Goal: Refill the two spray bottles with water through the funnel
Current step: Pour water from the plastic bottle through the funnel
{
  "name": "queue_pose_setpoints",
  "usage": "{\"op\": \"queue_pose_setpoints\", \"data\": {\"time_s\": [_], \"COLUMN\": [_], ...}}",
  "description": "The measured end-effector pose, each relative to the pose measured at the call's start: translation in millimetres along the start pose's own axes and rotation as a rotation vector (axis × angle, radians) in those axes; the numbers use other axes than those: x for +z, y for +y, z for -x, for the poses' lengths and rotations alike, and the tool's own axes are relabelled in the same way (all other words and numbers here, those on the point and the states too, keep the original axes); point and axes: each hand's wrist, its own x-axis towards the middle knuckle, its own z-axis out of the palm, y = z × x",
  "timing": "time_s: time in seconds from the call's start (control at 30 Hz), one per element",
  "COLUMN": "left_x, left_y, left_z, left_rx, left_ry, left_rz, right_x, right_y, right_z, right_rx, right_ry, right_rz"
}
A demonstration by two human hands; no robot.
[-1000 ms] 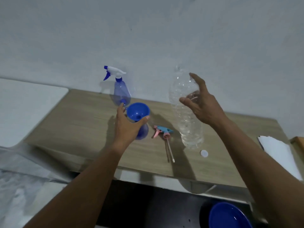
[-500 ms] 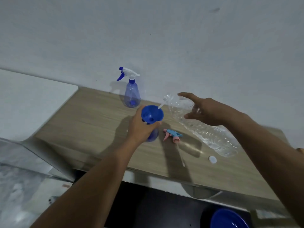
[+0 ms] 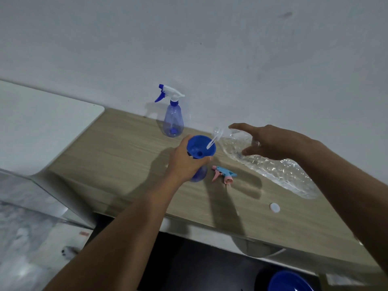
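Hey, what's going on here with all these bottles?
A person is refilling a spray bottle. The left hand holds a blue funnel on its neck, while the right hand tips a clear water bottle so a thin stream runs into the funnel. A trigger head and a white cap lie on the table; a second spray bottle stands by the wall.

The worktop (image 3: 130, 148) looks like matt wood-grain laminate. The water bottle (image 3: 273, 166) is thin, clear, crinkled plastic, glossy. The funnel (image 3: 196, 147) is smooth blue plastic; the spray bottle (image 3: 173, 120) is translucent bluish plastic. The wall (image 3: 210, 49) is matt.
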Motion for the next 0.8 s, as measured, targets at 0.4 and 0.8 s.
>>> {"op": "queue_pose_setpoints", "data": {"time_s": [0.4, 0.8], "left_x": [-1.2, -2.0], "left_y": [2.1, 1.4], "left_z": [1.7, 1.4], "left_rx": [0.025, 0.030], "left_ry": [0.004, -0.003], "left_rz": [-0.013, -0.014], "right_x": [-3.1, -8.6], "right_y": [-1.5, -5.5], "right_z": [-1.1, -2.1], "right_rx": [0.003, 0.009], "right_ry": [-0.049, -0.088], "right_rz": [0.080, 0.123]}}
